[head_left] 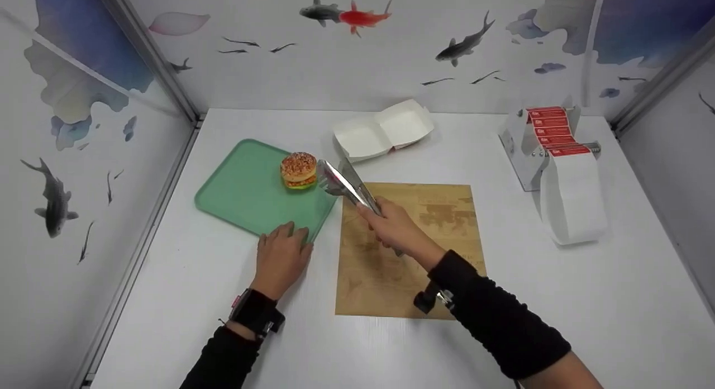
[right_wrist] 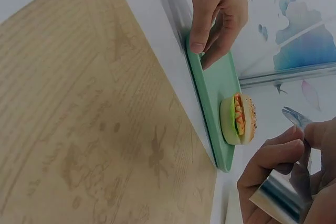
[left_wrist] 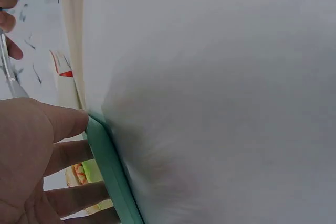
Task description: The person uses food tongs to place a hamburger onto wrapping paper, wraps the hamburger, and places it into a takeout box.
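Note:
My right hand [head_left: 394, 224] grips metal tongs [head_left: 353, 189] by the handles. The tongs' two arms stand apart with nothing between them, their tips just right of a hamburger [head_left: 299, 171] with a seeded bun. That burger sits upright near the right corner of a green tray [head_left: 240, 179]; the right wrist view shows lettuce and orange filling in its side [right_wrist: 239, 116]. At the tray's near corner rests my left hand [head_left: 282, 260], spread fingers over the rim. Seen from the left wrist, its thumb [left_wrist: 73, 121] touches the rim and the fingers reach across the edge.
A brown printed paper sheet [head_left: 385, 266] lies right of the tray, under my right forearm. Behind it stands an unfolded white burger box [head_left: 385, 132]. On the right is a label dispenser [head_left: 519, 157] with a strip of red labels [head_left: 550, 126]. Printed walls enclose the table.

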Tool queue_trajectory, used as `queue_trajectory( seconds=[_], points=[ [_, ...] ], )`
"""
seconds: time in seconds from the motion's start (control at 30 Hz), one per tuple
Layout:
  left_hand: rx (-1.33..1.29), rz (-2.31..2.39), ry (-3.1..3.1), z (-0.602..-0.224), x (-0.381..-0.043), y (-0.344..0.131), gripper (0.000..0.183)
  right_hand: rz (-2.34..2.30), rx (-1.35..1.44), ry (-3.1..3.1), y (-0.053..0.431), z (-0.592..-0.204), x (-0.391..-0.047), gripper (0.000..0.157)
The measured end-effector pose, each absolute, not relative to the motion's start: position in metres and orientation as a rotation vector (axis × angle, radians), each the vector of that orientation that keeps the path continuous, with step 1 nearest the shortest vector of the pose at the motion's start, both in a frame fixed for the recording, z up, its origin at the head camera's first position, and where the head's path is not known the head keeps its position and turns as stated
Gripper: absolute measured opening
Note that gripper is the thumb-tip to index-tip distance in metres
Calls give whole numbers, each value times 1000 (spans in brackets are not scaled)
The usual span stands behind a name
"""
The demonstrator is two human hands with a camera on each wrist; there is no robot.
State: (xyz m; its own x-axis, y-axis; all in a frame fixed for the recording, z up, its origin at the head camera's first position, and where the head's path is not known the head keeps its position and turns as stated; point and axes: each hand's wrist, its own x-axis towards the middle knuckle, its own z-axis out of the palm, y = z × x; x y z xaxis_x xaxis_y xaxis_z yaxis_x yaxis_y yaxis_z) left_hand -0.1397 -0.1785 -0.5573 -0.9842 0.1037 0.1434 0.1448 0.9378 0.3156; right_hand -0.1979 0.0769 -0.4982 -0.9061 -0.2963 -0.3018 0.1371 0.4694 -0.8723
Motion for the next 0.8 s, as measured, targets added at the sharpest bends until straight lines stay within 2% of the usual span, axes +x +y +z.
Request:
queue_trajectory(
  seconds=[0.27,0.47,0.67,0.8],
  points=[
    [-134,-502,-3001,-557,-139,-178,36,-1354,-151,2285,41,-500,-219,53],
    [-149,-510,-2966,-560,-138,-179,35,-1319,-138,2307,20,-499,-230,43],
    [-155,-495,-2933,-562,-137,-181,33,-1277,-70,2291,8,-495,-237,55],
    [-155,-499,-2932,-562,-137,-181,33,-1238,-59,2299,6,-492,-241,53]
  ],
)
